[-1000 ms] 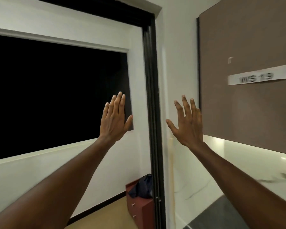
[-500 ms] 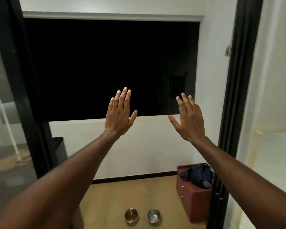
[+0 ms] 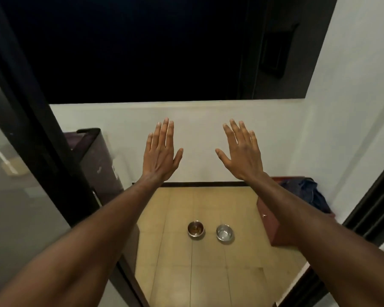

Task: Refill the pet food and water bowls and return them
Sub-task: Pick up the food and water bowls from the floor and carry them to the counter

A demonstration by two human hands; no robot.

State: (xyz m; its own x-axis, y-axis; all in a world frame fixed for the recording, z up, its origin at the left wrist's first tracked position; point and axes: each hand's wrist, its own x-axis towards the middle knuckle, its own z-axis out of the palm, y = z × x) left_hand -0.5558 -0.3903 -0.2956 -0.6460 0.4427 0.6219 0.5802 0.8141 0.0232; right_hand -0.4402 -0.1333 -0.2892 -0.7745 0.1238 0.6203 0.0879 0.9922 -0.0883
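Two small steel bowls stand side by side on the tan tiled floor beyond a doorway. The left bowl (image 3: 195, 228) holds brown kibble. The right bowl (image 3: 224, 232) looks shiny inside; whether it holds water I cannot tell. My left hand (image 3: 161, 151) and my right hand (image 3: 241, 151) are stretched out in front of me, backs toward the camera, fingers spread, holding nothing. Both hands hover well above the bowls and appear against the white low wall.
A black door frame (image 3: 40, 138) with a glass panel stands at the left, another dark frame (image 3: 372, 209) at the right. A dark bin (image 3: 98, 160) sits left of the floor. A red-brown drawer unit (image 3: 273, 222) with dark cloth (image 3: 313, 193) on top stands right of the bowls.
The view has swung left and tilted down, from a wall cabinet to the doorway and floor. The bowls have come fully into view. Both hands stay raised and spread.
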